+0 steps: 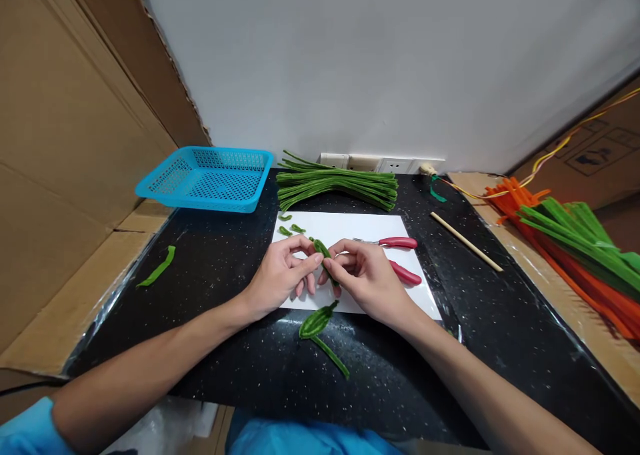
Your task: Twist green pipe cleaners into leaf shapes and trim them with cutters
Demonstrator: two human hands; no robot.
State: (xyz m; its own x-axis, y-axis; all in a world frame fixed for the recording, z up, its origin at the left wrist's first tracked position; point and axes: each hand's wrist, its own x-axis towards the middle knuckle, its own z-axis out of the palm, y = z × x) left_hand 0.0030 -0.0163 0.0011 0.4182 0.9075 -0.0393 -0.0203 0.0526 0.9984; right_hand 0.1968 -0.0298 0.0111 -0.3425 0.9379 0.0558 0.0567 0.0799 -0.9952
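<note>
Between my two hands, over a white sheet (345,225), is a bent green pipe cleaner (323,248) folded into a narrow leaf-like loop. My left hand (285,268) pinches it from the left with thumb and forefinger. From the right, the thumb and fingers of my right hand (367,275) close on the same piece. A finished-looking green leaf shape (317,321) with a straight stem lies on the black table just below the sheet. Small curled green pieces (290,229) rest at the sheet's upper left. Red-handled pliers (399,242) lie beside my right hand, partly hidden by it.
Behind the sheet lies a bundle of green pipe cleaners (337,185). A blue plastic basket (215,181) stands at the back left, a green strip (157,268) in front of it. At right are a wooden stick (466,241) and orange and green bundles (575,241). Cardboard (75,141) walls the left side.
</note>
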